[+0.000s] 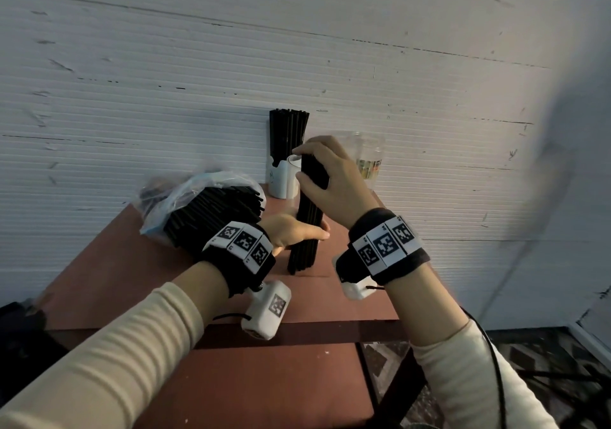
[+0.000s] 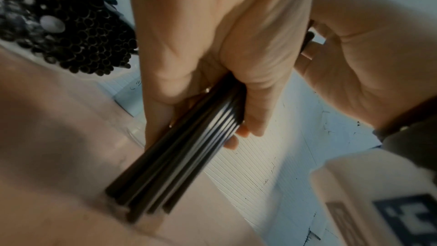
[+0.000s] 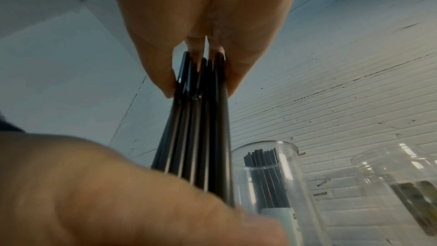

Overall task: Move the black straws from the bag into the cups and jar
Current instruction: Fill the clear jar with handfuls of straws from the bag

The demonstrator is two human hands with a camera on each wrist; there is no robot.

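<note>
Black straws fill most of what we see. At the centre of the head view we hold a bundle of black straws upright, its lower ends resting on the reddish-brown worktop. Our right hand grips the top of the bundle, fingers and thumb curled round it; the right wrist view shows the fingertips pressed against the straws from both sides. Our left hand wraps round the bundle lower down, just above the worktop, and in the left wrist view its fingers curl round the dark shafts.

To the left of centre in the head view, the clear plastic bag lies on its side on the worktop, still packed with straws, their open ends facing the middle of the frame. Behind the held bundle, near the ribbed white wall, a white cup stands with straws upright in it. Just beside it, touching or nearly so, is a clear cup, partly hidden by our right hand. A clear jar with a printed label stands to the right, behind that hand; we cannot tell what it holds.

Both wrists carry black bands with square printed markers.
</note>
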